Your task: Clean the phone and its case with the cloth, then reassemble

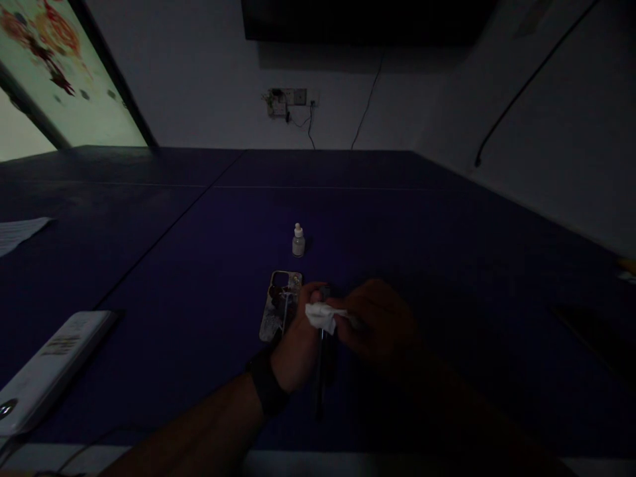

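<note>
My left hand (pixel 302 334), with a dark band on its wrist, is closed round a slim dark phone (pixel 320 377) tilted so that its narrow edge faces me. A crumpled white tissue (pixel 320 316) is pinched in my right hand (pixel 375 318) and touches the phone's edge near its upper end. Shadow hides much of my right hand and the phone's lower part. Just left of my left hand a patterned phone case (pixel 272 318) lies on the table, partly covered by that hand. Beyond it stands a small dropper bottle (pixel 298 246) with a white cap.
The dark blue table (pixel 209 225) reaches to the wall. At the left lie a long white device (pixel 62 354) with a cable and some papers (pixel 20 233). A dark flat object (pixel 591 338) is barely visible at the right. Sockets (pixel 288 99) and a screen (pixel 368 23) are on the wall.
</note>
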{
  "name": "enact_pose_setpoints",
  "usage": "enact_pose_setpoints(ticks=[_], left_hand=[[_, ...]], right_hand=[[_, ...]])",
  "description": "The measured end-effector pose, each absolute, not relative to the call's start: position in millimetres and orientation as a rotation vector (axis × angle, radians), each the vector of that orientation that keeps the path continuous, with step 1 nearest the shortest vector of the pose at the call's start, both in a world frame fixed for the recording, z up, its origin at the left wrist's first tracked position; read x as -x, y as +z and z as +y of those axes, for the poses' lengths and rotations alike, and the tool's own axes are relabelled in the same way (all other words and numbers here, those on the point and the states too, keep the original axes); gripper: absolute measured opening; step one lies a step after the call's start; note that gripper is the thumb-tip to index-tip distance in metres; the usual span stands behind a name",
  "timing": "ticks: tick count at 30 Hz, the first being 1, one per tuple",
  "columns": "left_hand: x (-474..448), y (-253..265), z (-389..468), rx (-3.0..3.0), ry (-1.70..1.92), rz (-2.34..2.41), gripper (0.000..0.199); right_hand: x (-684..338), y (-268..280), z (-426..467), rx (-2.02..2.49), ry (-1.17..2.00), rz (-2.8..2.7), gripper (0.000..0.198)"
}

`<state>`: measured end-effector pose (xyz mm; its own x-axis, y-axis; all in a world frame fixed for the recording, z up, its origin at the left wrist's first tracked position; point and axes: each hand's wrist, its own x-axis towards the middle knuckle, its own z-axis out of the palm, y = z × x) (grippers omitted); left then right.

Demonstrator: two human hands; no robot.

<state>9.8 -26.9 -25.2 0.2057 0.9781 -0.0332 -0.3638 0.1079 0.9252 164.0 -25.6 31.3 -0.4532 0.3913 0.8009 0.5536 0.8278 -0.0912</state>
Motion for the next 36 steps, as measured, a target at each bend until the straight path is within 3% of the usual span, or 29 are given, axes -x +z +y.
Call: enact_pose_setpoints(ticks=[7, 13, 19, 24, 30, 36], left_hand=[[-6, 0, -31, -0.482, 1.045, 0.614, 0.077], [4, 18, -34, -0.105, 1.087, 0.438, 0.046], [12, 22, -36, -0.062, 1.011, 0.335, 0.073], [15, 15, -39, -0.091, 0.909, 0.32, 0.082], [10, 18, -41, -0.124, 1.01, 0.372, 0.069], [9, 13, -39, -0.094, 0.915, 0.346, 0.082]], right_hand=[[-162, 38, -38, 0.313, 0.072, -2.314, 0.017], [-162, 36, -35, 0.475, -0.039, -2.036, 0.012], [-157, 42, -51, 0.38, -0.224, -2.176, 0.018], [-155, 38, -61, 0.457, -0.336, -2.245, 0.016], [-171, 39, -55, 0.51, -0.447, -2.205, 0.016], [-163, 45, -66, 0.493, -0.446, -2.26, 0.023]])
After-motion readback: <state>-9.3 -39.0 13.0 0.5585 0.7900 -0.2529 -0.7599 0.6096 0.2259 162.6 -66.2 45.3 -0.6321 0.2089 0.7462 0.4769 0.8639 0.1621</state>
